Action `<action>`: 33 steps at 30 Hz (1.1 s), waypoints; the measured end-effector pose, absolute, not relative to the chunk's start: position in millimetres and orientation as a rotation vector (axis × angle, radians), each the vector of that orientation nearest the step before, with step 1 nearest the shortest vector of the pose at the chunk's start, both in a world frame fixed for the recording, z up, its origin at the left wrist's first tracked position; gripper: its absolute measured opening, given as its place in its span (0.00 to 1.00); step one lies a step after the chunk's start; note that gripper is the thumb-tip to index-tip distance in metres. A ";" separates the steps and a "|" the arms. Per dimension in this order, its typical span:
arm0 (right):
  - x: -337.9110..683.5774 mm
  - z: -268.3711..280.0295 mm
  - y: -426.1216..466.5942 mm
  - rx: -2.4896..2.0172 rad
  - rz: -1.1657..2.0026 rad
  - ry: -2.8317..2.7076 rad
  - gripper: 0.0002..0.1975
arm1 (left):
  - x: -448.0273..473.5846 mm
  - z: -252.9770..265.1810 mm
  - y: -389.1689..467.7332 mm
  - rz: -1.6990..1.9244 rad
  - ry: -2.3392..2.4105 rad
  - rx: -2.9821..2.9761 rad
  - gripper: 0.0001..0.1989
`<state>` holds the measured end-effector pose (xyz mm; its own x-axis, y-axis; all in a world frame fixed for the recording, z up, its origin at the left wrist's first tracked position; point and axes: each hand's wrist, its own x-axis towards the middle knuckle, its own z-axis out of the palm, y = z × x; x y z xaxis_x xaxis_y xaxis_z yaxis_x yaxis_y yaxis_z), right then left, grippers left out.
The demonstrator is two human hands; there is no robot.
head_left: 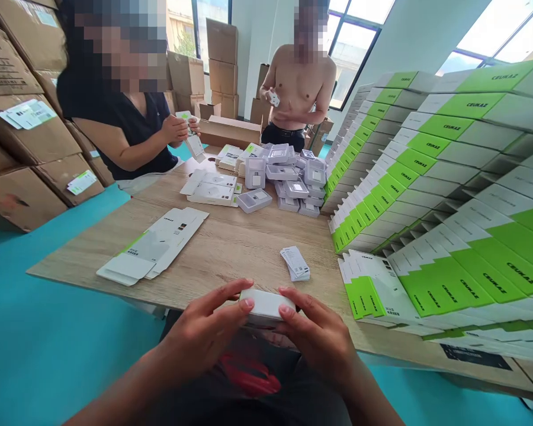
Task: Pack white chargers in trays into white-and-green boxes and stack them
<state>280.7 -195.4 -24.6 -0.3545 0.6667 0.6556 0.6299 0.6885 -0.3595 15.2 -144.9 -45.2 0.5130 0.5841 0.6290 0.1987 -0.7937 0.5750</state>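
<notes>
Between my two hands, just over the table's near edge, is a small white carton (267,304) with its narrow side facing up. My left hand (211,322) grips its left end, thumb and fingers closed on it. At the right end, my right hand (317,328) pinches it the same way. Beyond it on the table lies a small fanned stack of printed cards (295,263). Flattened white-and-green cartons (157,245) lie to the left. What the carton holds, if anything, is hidden.
Stacked white-and-green boxes (444,142) rise along the right of the wooden table (231,248). Clear plastic trays (293,177) are piled at the back. One co-worker (133,136) handles a carton at left; another (299,89) stands behind. Brown cardboard boxes (18,124) line the left wall.
</notes>
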 end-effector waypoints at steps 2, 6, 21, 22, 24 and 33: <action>278.6 -27.5 -194.7 -0.999 0.038 -2.062 0.27 | 18.0 -58.2 -143.7 1.204 0.656 2.305 0.25; 272.9 -21.8 -198.1 -1.053 0.142 -1.992 0.19 | 25.1 -72.9 -150.2 1.158 0.876 2.199 0.31; 309.1 31.0 -259.4 -1.695 0.253 -1.918 0.32 | 134.8 -30.7 -147.6 1.755 0.063 2.639 0.14; 315.9 25.8 -257.6 -1.727 0.180 -1.910 0.30 | 139.7 -32.7 -146.7 1.817 0.114 2.574 0.14; 336.3 12.8 -250.2 -1.804 -0.075 -1.873 0.26 | 144.6 -36.1 -144.1 1.802 0.243 2.515 0.12; 402.1 -6.5 -208.2 -2.195 -0.881 -1.923 0.20 | 109.8 -86.2 -129.7 1.235 0.284 2.733 0.20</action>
